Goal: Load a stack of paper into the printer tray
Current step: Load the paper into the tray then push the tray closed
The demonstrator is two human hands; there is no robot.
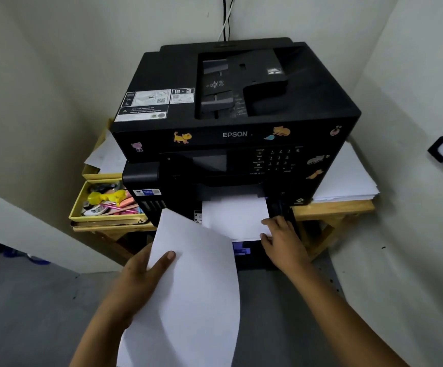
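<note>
Left hand (146, 276) pinches the paper stack (188, 287) near its left edge, thumb on top, fingers closed underneath. The stack's long axis runs from the body up toward the printer (231, 123), far corner just short of the tray (241, 250) opening. Right hand (281, 239) lies loosely open, fingertips on the paper already in the tray (233, 215), gripping nothing. The tray sits ahead and slightly right of the held stack; right hand is nearer it. Likely next: swing the stack right and square it to the slot.
</note>
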